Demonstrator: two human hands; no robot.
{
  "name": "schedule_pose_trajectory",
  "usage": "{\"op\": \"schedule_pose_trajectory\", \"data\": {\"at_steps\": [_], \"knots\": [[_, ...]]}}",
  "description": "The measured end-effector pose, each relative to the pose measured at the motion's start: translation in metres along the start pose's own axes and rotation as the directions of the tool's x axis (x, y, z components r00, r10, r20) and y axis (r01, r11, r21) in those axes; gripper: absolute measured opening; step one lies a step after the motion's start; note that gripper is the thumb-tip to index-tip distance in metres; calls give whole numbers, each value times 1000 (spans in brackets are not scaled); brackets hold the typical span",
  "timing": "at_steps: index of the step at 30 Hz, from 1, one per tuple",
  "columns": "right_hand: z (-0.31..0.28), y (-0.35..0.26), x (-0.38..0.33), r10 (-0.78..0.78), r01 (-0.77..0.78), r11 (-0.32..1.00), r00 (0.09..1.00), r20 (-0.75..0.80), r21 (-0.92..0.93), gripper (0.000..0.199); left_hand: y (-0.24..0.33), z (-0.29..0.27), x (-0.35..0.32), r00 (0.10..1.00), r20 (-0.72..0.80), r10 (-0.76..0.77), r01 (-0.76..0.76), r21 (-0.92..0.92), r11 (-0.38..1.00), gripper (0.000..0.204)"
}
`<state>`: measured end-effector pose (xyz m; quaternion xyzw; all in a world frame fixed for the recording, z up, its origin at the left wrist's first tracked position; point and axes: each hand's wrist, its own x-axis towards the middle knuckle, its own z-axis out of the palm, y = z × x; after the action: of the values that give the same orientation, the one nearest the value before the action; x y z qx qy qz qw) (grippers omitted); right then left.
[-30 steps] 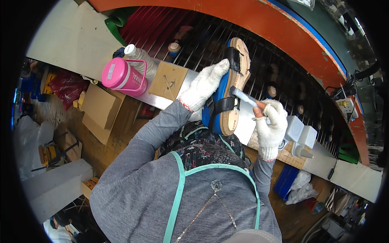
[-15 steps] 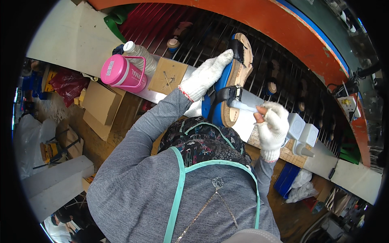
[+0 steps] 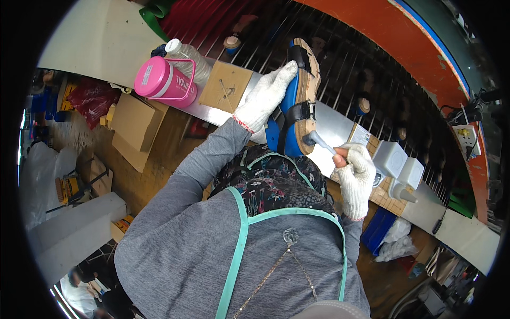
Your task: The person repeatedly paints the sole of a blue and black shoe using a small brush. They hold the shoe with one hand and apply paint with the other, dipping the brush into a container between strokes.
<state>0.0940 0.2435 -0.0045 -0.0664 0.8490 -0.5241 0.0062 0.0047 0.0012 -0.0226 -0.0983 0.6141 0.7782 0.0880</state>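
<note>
The shoe last (image 3: 292, 142) is blue, the insole (image 3: 306, 126) tan, the straps (image 3: 300, 112) black. The brush (image 3: 322, 142) has a pale grey handle. The left glove (image 3: 264, 100) and right glove (image 3: 356, 173) are white with red cuff edges. The apron (image 3: 268, 194) is black, with multicoloured print and mint-green border.

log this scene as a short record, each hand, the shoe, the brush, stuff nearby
left hand: white glove, holding the shoe at its side
right hand: white glove, gripping the brush
shoe: blue and tan, black straps
brush: pale handle, tip at the shoe's near end
nearby left: pink jug, clear bottle, cardboard
nearby right: white containers
</note>
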Motion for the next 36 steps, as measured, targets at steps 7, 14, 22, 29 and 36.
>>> {"op": "schedule_pose_trajectory", "data": {"at_steps": [7,14,22,29,36], "knots": [[8,-5,10,-221,170,919,970,-106,-355,18,0,-2,-7,1000,10,-29,28,60,998,73],[0,-4,20,-265,247,923,964,-24,-295,18,-2,-7,-7,994,38,-103,101,40,994,84],[-13,-2,30,-328,344,908,939,105,-240,24,-13,-7,12,940,178,-290,288,39,957,95],[-15,-13,59,-395,421,900,897,197,-114,22,-17,1,-9,754,648,-107,83,68,994,69],[-14,-36,99,-484,565,821,763,428,-79,21,-58,0,-13,296,955,30,625,-218,750,57]]}}
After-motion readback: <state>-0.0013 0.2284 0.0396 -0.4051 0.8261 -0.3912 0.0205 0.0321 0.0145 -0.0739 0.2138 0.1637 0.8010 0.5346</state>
